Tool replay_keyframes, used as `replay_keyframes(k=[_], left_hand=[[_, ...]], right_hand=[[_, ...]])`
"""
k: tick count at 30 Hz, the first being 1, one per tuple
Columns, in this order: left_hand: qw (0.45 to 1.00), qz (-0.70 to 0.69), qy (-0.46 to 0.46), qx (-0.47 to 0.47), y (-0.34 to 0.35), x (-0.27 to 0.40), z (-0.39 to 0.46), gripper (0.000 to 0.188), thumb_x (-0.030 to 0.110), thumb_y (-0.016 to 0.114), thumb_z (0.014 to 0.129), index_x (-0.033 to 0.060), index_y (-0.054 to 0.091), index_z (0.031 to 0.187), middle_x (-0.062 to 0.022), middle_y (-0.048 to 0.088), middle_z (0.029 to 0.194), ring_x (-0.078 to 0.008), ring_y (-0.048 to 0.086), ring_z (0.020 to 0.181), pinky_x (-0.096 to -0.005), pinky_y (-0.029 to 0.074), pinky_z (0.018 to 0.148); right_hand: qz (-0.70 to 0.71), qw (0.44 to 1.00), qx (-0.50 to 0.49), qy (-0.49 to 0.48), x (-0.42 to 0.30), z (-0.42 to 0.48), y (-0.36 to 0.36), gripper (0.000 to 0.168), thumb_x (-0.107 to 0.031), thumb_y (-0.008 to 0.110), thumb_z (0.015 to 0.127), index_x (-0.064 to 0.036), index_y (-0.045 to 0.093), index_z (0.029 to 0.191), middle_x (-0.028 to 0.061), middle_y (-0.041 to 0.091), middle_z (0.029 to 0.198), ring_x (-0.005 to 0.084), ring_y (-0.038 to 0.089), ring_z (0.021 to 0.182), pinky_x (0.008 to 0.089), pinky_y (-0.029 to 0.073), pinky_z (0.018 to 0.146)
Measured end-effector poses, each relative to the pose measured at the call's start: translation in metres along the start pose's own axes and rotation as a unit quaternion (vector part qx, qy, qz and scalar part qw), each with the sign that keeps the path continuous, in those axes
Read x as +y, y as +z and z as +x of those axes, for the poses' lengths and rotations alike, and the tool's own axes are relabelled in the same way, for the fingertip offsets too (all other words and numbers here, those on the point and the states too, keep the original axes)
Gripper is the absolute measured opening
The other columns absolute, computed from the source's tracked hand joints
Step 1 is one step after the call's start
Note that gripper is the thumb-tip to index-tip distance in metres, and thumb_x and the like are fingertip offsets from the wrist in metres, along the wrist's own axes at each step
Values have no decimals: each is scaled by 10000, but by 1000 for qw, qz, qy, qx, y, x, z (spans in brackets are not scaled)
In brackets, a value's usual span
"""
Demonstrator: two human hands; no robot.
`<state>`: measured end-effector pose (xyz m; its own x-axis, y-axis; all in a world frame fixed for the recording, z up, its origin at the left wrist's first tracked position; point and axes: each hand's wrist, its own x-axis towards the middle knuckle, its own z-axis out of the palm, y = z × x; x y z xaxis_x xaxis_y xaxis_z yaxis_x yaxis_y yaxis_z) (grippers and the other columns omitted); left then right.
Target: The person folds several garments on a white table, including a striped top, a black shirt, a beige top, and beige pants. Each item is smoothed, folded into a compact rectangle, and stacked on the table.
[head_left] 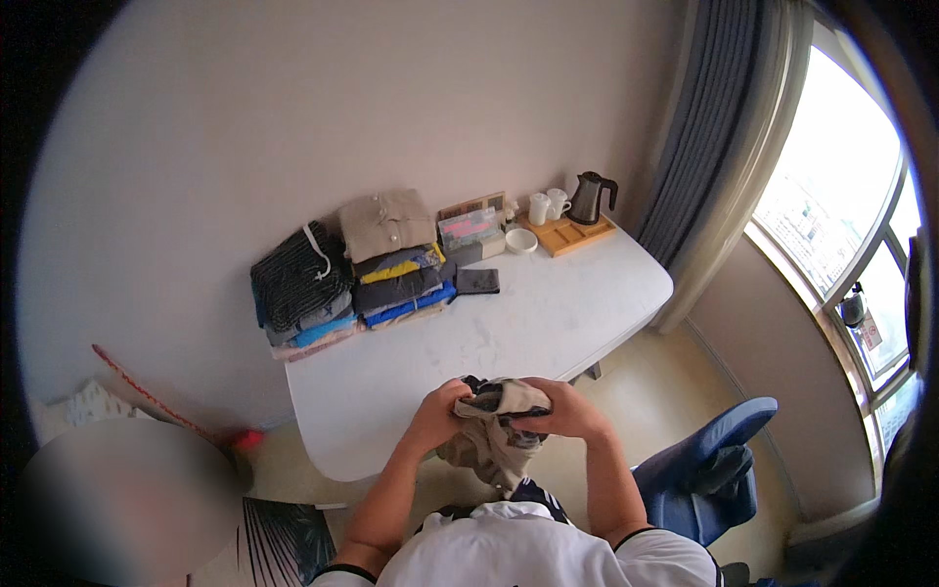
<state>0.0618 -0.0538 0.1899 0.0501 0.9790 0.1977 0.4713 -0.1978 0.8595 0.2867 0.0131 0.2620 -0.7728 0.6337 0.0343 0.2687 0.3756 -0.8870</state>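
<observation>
Both hands grip a bunched beige garment [488, 440] with a dark patterned part, held in front of my body by the table's near edge. My left hand [439, 414] pinches its left side, while my right hand [568, 411] holds the opposite edge with the thumb over the cloth. The lower part of the fabric hangs down. Beyond it, on the white table [396, 389], are two stacks of folded clothes. A black ribbed piece with a white drawstring [301, 275] tops the left stack [323, 330]; a beige buttoned garment [389, 220] tops the right stack [403, 286].
A small dark folded cloth [477, 281] lies beside the stacks. Farther right are a tissue box [473, 242], a white bowl [521, 241], and a wooden tray [572, 236] with white mugs [539, 209] and a kettle [587, 198]. A blue chair [697, 477] stands right; a blurred person [139, 499] is left.
</observation>
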Motion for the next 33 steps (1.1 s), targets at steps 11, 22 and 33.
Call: replay_keyframes(k=[11,22,33], left_hand=[[978,-58,189,61,44,92,111,281,-17,646,611,75,476,814,-86,444,939,-229,447,876,-277,356,779],[869,-153,418,215,-26,22,182,185,214,616,759,72,504,723,-145,454,950,-234,453,857,-351,353,801],[807,264,192,493,-74,-82,73,101,95,615,759,66,518,764,-87,467,987,-219,494,880,-308,413,751]], right_hand=[[668,702,41,243,197,-37,49,536,-425,497,811,-50,477,1193,108,538,1140,240,523,1022,379,449,853],[766,576,286,0,220,20,-157,390,-216,532,774,-13,522,1107,149,549,1103,279,520,1044,426,431,892],[699,596,393,43,244,145,-150,312,-5,472,611,-10,521,919,87,519,860,243,500,832,409,424,842]])
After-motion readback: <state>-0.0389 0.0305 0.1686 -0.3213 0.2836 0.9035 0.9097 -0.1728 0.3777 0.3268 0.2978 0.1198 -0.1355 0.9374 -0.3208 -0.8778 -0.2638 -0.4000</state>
